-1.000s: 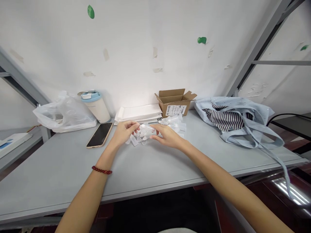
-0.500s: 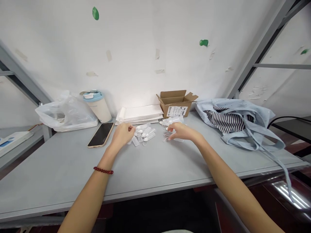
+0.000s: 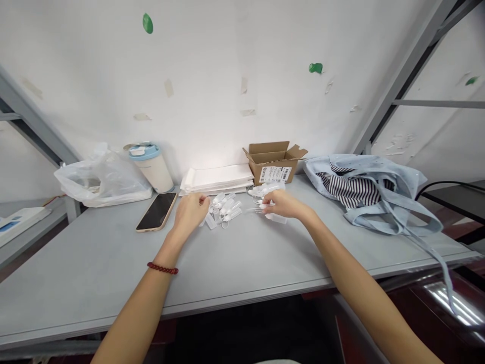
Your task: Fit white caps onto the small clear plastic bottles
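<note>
Two clusters, left [image 3: 228, 206] and right [image 3: 269, 189], by the cardboard box [image 3: 276, 170]

Both clusters: small clear plastic bottles by the look of them, whitish ends, thin cord loops. Left cluster lies nearer me than the box and off to its left; right cluster sits just in front of the box, a gap between the two. My guess: the gap stops loops of one lot snagging the other, and both lie where I needn't stretch.

Left hand [image 3: 192, 209], left of the box, beside the left cluster: thumb and forefinger drawn close together. Cannot tell whether anything is pinched there.

Right hand [image 3: 285, 204], in front of the box, over the right cluster: fingers curled, thumb near forefinger, tips in among bottles and cords. Blurred, so no telling if one is gripped. Fingertips rather than palm, presumably because the pieces are small.

Outward: stack of white envelopes or sheets [image 3: 219, 177] directly left of the box; phone [image 3: 156, 212] farther left and nearer me; cloth bag [image 3: 364, 184] just right of the box
</note>
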`<state>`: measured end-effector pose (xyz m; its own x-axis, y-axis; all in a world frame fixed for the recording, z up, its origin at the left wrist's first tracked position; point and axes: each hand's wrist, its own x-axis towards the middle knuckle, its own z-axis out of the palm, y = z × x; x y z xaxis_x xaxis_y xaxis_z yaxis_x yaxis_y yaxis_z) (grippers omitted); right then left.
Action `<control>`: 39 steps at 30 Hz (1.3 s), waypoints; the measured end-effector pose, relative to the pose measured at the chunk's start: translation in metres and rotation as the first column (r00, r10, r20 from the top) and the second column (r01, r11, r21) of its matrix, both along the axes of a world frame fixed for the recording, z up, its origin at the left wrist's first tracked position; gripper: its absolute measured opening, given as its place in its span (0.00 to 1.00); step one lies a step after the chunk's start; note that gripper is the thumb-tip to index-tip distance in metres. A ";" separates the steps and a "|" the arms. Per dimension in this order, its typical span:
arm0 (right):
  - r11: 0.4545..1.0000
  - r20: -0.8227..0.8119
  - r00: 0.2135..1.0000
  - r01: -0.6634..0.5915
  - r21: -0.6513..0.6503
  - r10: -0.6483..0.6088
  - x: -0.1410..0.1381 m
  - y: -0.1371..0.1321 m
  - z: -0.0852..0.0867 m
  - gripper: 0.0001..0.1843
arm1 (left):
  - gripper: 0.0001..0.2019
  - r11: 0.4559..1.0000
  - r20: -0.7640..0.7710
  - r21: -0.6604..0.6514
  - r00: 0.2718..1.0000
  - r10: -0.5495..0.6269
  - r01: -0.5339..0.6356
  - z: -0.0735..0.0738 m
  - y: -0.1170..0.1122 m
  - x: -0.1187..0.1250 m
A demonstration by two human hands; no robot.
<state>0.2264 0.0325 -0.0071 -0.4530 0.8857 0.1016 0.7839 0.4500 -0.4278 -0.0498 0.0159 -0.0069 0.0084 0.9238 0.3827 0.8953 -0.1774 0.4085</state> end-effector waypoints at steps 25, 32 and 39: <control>0.976 -0.320 0.925 -0.166 0.138 0.203 -0.034 -0.021 0.005 0.12 | 0.12 0.842 0.535 -0.167 0.764 -0.360 0.514 0.004 -0.016 0.034; 0.969 -0.347 0.909 -0.181 0.167 0.230 -0.038 -0.023 0.004 0.10 | 0.10 0.819 0.575 -0.171 0.731 -0.368 0.547 0.001 -0.017 0.035; 0.966 -0.320 0.919 -0.178 0.188 0.231 -0.037 -0.022 0.004 0.09 | 0.11 0.820 0.587 -0.168 0.724 -0.363 0.547 0.000 -0.015 0.034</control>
